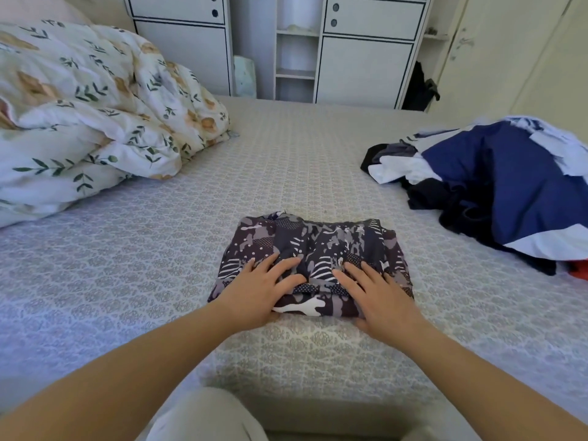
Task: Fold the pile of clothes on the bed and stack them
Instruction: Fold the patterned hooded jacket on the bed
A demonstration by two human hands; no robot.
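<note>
Near the front edge of the bed [159,249], on its grey patterned cover, lies a folded patterned garment [321,246] in dark purple, grey and white, squared into a compact bundle. Both hands rest flat on its near half. The left hand [257,291] reaches in from the lower left, its forearm bare and angled toward the centre, palm down, fingers straight and slightly fanned, the thumb lying across the fabric toward the middle fold. The right hand [378,297] comes in from the lower right in mirror fashion, palm down, fingers extended and spread over the cloth, its heel sitting at the bundle's near edge. The two hands are apart, with a strip of the garment showing between them; neither pinches or curls round anything. Well off to the right, an unfolded pile of clothes [496,189] sits heaped on the bed, with navy, white and black pieces and a bit of red at its near edge. At the far left a floral duvet [95,106] is bunched up, and a white cabinet [350,49] stands behind the bed.
</note>
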